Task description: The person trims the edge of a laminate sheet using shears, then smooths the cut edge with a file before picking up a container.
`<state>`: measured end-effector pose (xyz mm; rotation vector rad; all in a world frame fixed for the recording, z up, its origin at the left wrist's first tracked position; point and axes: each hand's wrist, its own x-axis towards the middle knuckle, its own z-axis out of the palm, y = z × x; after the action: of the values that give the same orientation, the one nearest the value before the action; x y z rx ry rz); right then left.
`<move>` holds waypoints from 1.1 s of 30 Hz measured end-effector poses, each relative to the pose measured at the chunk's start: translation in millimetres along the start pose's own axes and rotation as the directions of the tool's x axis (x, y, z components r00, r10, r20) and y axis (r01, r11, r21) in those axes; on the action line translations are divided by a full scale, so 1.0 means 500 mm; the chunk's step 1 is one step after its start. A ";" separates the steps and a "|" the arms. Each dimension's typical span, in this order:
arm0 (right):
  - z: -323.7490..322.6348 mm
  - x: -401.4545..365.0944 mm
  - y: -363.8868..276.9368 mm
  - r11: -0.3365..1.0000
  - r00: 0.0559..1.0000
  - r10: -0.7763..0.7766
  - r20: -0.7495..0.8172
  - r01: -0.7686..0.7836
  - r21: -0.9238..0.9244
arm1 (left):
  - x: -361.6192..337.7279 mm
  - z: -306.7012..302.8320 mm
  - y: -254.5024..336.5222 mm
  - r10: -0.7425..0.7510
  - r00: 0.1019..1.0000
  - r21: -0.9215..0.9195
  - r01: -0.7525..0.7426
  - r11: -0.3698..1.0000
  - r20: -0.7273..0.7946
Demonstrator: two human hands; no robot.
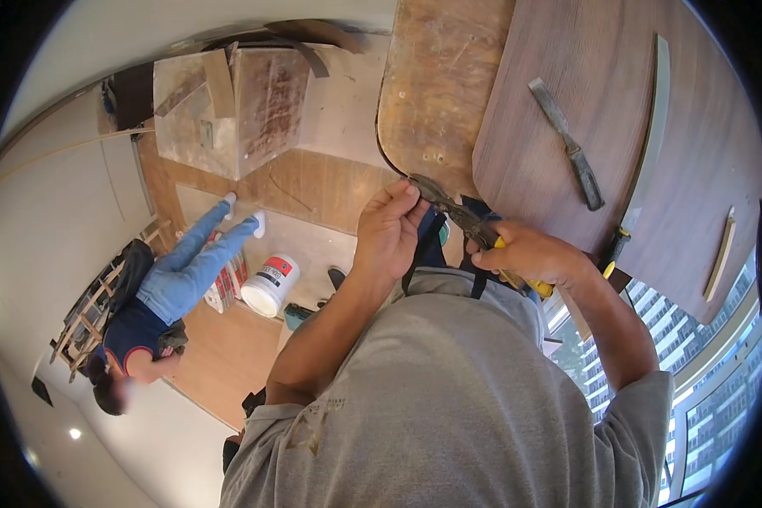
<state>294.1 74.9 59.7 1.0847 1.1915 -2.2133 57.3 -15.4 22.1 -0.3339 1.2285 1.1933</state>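
My right hand (529,256) is wrapped around the yellow handles of a pair of dark metal pliers (450,207). The jaws point left, toward my left hand (385,227). Thumb and fingertips of that hand are pinched together at the jaw tips; what lies between them is too small to make out. Just beyond the jaws is the rounded corner of a worn plywood board (436,93), with a thin dark strip along its left edge.
A wood-grain panel (601,76) carries a chisel (567,144), a long saw (652,135) and a wooden strip (720,254). On the left are a person in jeans (178,279), a white bucket (269,285) and a large worn box (229,110). Windows stand at lower right.
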 end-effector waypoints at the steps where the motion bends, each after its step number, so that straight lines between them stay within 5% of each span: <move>1: -0.004 -0.004 -0.011 0.999 0.999 0.039 0.023 -0.039 0.014 | -0.002 0.001 -0.001 -0.001 1.000 -0.001 0.001 1.000 -0.003; 18: 0.004 -0.002 -0.011 0.999 0.999 0.045 -0.004 -0.045 -0.029 | -0.008 0.009 0.015 0.015 1.000 0.085 -0.017 0.996 0.024; 20: 0.019 0.012 0.014 0.991 0.989 -0.058 -0.138 0.040 -0.128 | -0.004 0.008 0.018 0.005 1.000 0.080 -0.007 0.997 0.024; 24: 0.029 0.008 0.019 0.974 0.966 -0.200 -0.164 0.178 -0.140 | -0.013 0.026 0.030 -0.002 1.000 0.037 0.001 0.999 0.011; 25: 0.027 -0.011 0.015 0.979 0.976 -0.178 -0.125 0.188 0.079 | -0.012 0.027 0.030 -0.002 1.000 0.036 0.002 0.999 0.010; 26: 0.028 -0.032 0.011 0.939 0.984 -0.160 -0.081 0.177 0.296 | -0.011 0.027 0.029 0.033 0.999 0.132 -0.036 0.991 0.024; 30: 0.037 -0.084 0.018 0.958 0.976 -0.142 -0.167 0.178 0.225 | -0.010 0.034 0.011 0.220 0.974 0.400 -0.221 0.890 0.048; 33: 0.046 -0.086 0.064 0.988 0.981 -0.073 -0.182 0.095 0.120 | 0.007 0.057 0.025 0.243 0.968 0.587 -0.164 0.793 -0.058</move>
<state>331.1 37.3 84.4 1.3298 1.2001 -2.3255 61.8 12.8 34.5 0.1893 1.7110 0.9216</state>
